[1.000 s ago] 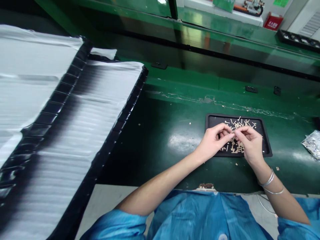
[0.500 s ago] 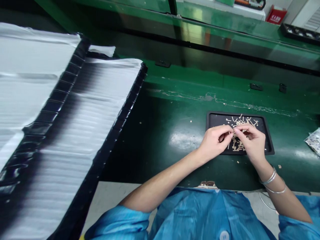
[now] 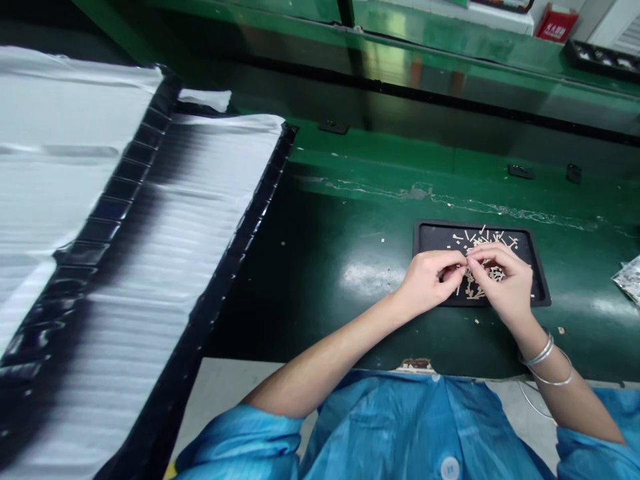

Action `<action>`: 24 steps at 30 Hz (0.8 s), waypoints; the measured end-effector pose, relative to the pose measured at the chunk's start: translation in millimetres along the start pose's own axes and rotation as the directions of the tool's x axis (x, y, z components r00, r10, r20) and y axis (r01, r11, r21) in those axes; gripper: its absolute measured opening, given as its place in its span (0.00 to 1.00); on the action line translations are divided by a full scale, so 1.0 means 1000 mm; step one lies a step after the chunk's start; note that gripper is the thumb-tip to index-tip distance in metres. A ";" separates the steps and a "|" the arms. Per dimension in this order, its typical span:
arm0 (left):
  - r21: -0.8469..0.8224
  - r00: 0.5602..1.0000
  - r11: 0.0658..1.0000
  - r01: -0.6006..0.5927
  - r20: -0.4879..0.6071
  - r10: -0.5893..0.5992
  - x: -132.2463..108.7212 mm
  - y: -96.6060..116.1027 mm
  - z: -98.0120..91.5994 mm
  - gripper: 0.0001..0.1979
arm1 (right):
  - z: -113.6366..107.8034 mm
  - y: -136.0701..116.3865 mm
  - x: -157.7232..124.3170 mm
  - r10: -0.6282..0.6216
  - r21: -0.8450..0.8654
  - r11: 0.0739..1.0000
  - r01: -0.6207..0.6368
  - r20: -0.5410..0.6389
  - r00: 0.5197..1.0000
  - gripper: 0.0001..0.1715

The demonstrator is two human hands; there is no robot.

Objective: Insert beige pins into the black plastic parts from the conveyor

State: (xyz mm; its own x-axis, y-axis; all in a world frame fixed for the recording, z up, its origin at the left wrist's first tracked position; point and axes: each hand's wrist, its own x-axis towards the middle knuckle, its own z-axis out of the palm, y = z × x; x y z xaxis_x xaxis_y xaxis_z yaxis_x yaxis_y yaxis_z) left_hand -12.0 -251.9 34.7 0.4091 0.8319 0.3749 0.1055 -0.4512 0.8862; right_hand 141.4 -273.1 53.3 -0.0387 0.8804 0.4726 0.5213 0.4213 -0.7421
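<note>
Both hands meet above a shallow black tray [image 3: 541, 280] on the green bench. My left hand [image 3: 434, 279] is closed in a pinch, thumb against fingertips. My right hand [image 3: 506, 280] pinches at the same spot, its fingertips touching or almost touching the left ones. Whatever lies between the fingertips is too small to make out. Under the hands, many small pale beige pieces [image 3: 475, 291], some like thin strips, lie scattered in the tray. The hands cover part of the pile.
Large black-edged trays with white ribbed lining [image 3: 220, 193] stand at the left. Small black parts [image 3: 521, 171] lie along the bench's back. A clear bag of bits [image 3: 629, 280] is at the right edge. A red box [image 3: 556, 23] sits on the shelf behind.
The view has shifted very slightly. Both hands stay pinched together over the tray, with only a tiny movement of the right fingers.
</note>
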 end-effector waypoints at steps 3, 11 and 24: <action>-0.175 0.991 0.976 0.129 0.052 -0.122 0.002 0.004 -0.003 0.07 | 0.001 -0.001 0.000 -0.078 -0.063 0.995 0.076 -0.025 0.997 0.06; -0.383 0.960 0.880 0.280 0.105 -0.260 0.006 0.006 -0.006 0.09 | 0.002 -0.001 -0.001 -0.109 -0.088 0.991 0.105 -0.047 0.993 0.06; -0.355 0.957 0.899 0.256 -0.037 -0.287 0.004 0.010 -0.006 0.09 | -0.005 0.011 0.005 -0.229 -0.359 0.916 0.179 -0.101 0.968 0.05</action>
State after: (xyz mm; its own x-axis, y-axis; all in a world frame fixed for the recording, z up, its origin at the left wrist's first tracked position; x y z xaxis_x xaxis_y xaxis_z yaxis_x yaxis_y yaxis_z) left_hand -15.0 -251.4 46.2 0.3276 0.9378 0.1146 -0.1225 -0.0781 0.9894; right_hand 151.2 -265.5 50.0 -0.0703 0.7338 0.6757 0.7766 0.4653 -0.4246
